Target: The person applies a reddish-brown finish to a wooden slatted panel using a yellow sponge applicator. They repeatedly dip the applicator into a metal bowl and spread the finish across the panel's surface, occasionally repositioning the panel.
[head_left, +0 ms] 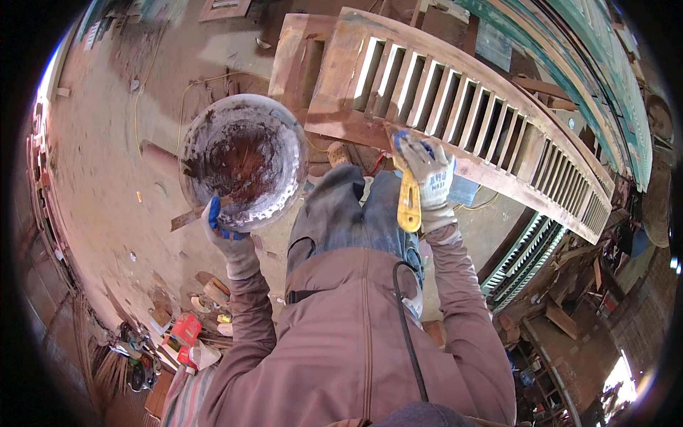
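My left hand [229, 231], in a pale glove with blue fingertips, is closed on a flat brown strip [191, 217]. It is at the near rim of a round, whitish basin [288, 153], whose inside is smeared with reddish-brown stuff. My right hand [427, 171], in a matching glove, grips a putty knife by its yellow handle [408, 203]. Its blade points away from me, against the near edge of a long slatted wooden shutter [341, 121]; the fingers partly hide the blade, so contact is hard to tell.
Another wooden frame [284, 60] lies beneath the shutter's left end. Green-painted panels [605, 64] lean at the far right, and a green slatted panel [523, 256] is at the right. A yellow cord [179, 117] crosses the floor behind the basin. Red packages [186, 329] and scraps lie at lower left.
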Available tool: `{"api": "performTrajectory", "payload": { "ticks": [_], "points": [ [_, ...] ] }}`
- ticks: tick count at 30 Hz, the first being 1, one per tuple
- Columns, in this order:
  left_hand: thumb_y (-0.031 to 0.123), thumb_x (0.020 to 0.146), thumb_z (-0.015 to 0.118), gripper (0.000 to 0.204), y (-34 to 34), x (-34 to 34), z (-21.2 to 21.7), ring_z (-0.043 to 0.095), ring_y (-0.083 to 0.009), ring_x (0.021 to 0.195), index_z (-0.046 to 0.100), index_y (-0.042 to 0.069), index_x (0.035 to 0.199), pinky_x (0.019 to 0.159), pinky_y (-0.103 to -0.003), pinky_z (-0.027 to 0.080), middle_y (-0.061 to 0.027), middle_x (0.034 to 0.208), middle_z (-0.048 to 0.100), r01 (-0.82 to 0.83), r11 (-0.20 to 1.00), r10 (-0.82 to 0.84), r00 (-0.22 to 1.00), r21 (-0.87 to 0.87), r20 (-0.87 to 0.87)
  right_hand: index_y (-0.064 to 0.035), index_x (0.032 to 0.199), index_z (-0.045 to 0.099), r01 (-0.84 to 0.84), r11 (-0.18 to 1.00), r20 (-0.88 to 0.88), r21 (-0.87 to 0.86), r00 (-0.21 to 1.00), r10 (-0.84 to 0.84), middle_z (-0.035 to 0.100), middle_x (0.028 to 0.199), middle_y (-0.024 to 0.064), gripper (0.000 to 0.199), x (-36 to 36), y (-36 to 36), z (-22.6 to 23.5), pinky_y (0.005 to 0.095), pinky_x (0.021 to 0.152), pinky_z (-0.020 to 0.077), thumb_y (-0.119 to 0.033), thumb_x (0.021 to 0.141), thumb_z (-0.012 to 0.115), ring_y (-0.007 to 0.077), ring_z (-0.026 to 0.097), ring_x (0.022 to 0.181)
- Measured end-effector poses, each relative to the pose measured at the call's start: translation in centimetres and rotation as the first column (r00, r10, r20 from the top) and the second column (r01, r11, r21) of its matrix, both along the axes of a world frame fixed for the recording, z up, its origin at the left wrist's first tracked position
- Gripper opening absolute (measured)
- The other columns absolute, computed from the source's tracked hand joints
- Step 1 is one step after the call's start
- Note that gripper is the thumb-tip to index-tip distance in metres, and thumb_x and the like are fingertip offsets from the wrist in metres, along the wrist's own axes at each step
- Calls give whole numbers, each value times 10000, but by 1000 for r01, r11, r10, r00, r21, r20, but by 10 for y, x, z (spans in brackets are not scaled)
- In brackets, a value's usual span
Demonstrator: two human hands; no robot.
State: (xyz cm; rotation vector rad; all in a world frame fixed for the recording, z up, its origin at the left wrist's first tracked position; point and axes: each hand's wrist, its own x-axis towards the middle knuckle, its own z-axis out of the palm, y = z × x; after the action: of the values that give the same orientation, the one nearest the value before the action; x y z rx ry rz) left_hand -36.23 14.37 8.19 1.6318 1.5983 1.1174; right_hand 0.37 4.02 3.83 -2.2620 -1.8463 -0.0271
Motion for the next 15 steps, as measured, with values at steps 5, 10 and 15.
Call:
{"api": "performTrajectory", "payload": {
  "ticks": [5, 10, 15],
  "points": [
    [578, 927, 592, 714, 0, -15, -14, 598, -249, 1090, 554, -53, 1258, 977, -401, 478, -129, 1180, 603, 32, 999, -34, 998, 40, 55, -226, 1172, 700, -82, 996, -44, -30, 996, 80, 698, 1203, -50, 398, -12, 3, 5, 389, 825, 431, -263, 779, 647, 184, 616, 1060],
    [463, 929, 643, 640, 1, -17, -17, 603, -240, 1079, 535, -56, 1288, 965, -383, 480, -131, 1170, 602, 45, 996, -48, 998, 71, 46, -213, 1157, 705, -91, 996, -76, -3, 993, 91, 675, 1254, -41, 355, -21, 37, 6, 408, 850, 422, -229, 813, 620, 205, 600, 1099],
    [336, 960, 630, 481, 3, -21, -20, 604, -238, 1083, 568, -37, 1258, 946, -386, 507, -118, 1163, 602, -8, 999, 6, 998, 39, 64, -239, 1166, 699, -129, 988, -95, -81, 988, 121, 685, 1213, -47, 343, -34, 17, -3, 437, 860, 428, -242, 837, 602, 193, 608, 1093]
  ]
}}
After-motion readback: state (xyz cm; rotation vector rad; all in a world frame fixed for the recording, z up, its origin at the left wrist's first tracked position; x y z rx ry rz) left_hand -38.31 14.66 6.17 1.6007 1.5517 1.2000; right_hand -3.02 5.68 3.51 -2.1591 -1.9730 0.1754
